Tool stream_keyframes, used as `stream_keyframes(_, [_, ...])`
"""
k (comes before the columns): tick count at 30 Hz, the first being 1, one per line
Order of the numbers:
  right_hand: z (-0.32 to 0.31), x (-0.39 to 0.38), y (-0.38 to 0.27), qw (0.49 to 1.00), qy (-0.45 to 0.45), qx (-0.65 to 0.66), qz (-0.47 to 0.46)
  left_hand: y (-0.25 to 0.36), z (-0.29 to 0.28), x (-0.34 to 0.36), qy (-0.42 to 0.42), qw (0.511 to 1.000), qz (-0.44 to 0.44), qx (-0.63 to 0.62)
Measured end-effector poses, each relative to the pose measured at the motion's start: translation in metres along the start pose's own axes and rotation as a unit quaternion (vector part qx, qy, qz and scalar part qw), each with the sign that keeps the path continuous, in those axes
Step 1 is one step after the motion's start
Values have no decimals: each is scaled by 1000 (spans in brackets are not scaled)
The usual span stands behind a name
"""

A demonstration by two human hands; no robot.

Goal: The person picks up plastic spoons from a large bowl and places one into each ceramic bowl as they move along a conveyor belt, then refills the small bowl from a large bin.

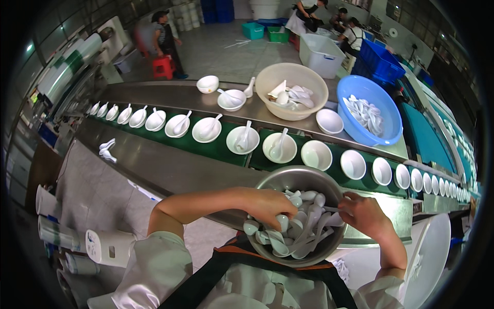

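Observation:
A steel bowl (268, 181) full of white soup spoons (310, 222) rests against my front at the conveyor's near edge. My left hand (271, 205) reaches in over its left side, fingers curled around spoons among the pile. At the right rim is my right hand (363, 215), its fingers closed on a white spoon (333, 220); the palm hides part of the grip. Just beyond, a row of white bowls (316, 155) stands on the green belt (221, 152). Bowls from the middle leftward each hold a spoon, such as this spoon (278, 147); those on the right hold none.
Behind the belt stand a cream basin (267, 77) and a blue basin (346, 88), both with spoons. Small bowls (208, 84) sit on the far steel ledge. Loose spoons (107, 150) lie on the near ledge at left. Other people (167, 44) are in the background.

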State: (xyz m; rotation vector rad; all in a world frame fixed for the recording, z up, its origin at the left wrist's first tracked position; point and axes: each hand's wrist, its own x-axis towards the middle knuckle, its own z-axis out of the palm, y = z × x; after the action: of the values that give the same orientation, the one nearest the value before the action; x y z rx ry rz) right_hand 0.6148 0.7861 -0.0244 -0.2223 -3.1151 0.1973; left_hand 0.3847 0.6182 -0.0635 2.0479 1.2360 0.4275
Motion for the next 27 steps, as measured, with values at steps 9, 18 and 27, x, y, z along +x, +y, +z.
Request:
stream_keyframes(9, [-48, 7, 8, 997, 30, -21, -72, 28, -30, -18, -32, 999, -29, -9])
stream_keyframes(18, [44, 114, 99, 891, 276, 348, 96, -35, -54, -15, 353, 912, -129, -166])
stream_keyframes(27, [125, 134, 115, 883, 413, 187, 121, -193, -24, 0, 494, 817, -214, 208])
